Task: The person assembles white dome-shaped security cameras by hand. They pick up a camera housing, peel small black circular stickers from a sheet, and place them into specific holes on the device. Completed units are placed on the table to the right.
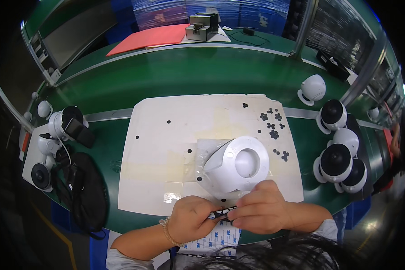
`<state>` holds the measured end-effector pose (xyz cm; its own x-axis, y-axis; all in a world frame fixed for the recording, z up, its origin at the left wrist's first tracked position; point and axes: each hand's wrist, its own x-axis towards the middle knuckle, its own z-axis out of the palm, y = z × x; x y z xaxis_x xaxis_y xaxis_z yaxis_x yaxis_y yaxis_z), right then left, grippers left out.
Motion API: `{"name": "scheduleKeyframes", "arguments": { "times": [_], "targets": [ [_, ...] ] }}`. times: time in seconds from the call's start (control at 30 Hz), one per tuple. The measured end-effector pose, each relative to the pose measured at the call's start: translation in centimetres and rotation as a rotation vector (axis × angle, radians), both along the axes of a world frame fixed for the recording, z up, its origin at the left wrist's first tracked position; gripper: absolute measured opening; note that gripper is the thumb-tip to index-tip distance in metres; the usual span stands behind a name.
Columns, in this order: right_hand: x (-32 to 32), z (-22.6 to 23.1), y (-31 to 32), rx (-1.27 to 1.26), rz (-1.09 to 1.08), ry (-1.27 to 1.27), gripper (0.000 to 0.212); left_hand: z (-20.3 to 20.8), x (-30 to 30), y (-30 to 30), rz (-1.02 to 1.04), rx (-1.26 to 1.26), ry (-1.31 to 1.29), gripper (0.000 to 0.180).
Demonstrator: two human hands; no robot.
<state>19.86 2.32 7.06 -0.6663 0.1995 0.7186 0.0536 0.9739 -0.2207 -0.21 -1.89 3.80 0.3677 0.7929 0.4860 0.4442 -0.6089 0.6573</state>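
Note:
Near the front edge of the work surface, a narrow black strip with white spots [222, 212] stretches between my hands. My left hand [190, 219] is closed on its left end, and a beaded bracelet circles that wrist. Pinched fingers of my right hand [262, 209] grip the right end; what lies under the fingertips is hidden. Just beyond them, a white plastic device with a ring-shaped base [262, 155] lies on its side on clear plastic film [203, 157]. Below my hands is a white backing sheet with blue print [211, 242], partly covered by hair.
Small black round pads [274, 134] lie scattered on the large white board [162, 157], mostly at its far right. White devices with black fronts [336, 163] crowd the right. On the left are similar devices [41, 176] and a black bag [89, 184]. A metal box [201, 28] stands behind.

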Motion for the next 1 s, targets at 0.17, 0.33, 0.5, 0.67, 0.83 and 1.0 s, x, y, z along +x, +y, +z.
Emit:
{"name": "scheduleKeyframes", "arguments": {
  "times": [0.17, 0.33, 0.5, 0.67, 0.83, 1.0],
  "targets": [
    [-1.0, -0.9, -0.1, -0.220, 0.027, 0.242, 0.038, -0.5, -0.5, 0.1, 0.052, 0.041, 0.123, 0.021],
    [-2.4, -0.9, -0.5, -0.389, 0.140, 0.202, 0.041, -0.7, -0.2, 0.3, 0.021, 0.183, 0.052, 0.021],
    [-2.3, -0.4, -0.9, -0.419, 0.094, 0.161, 0.037, -0.8, -0.3, 0.1, 0.008, 0.183, 0.096, 0.022],
    [-1.6, 0.8, -0.8, -0.431, 0.209, -0.225, 0.023, -0.2, -0.4, 0.3, -0.032, 0.145, 0.084, 0.023],
    [0.2, 1.3, 0.3, -0.454, 0.420, 0.059, 0.020, 0.4, 1.0, 0.4, 0.227, 0.389, 0.019, 0.019],
    [0.5, 1.2, 5.1, -0.690, -0.175, 0.361, 0.047, 0.5, 0.8, 0.4, 0.046, 0.295, 0.273, 0.017]
  ]
}}
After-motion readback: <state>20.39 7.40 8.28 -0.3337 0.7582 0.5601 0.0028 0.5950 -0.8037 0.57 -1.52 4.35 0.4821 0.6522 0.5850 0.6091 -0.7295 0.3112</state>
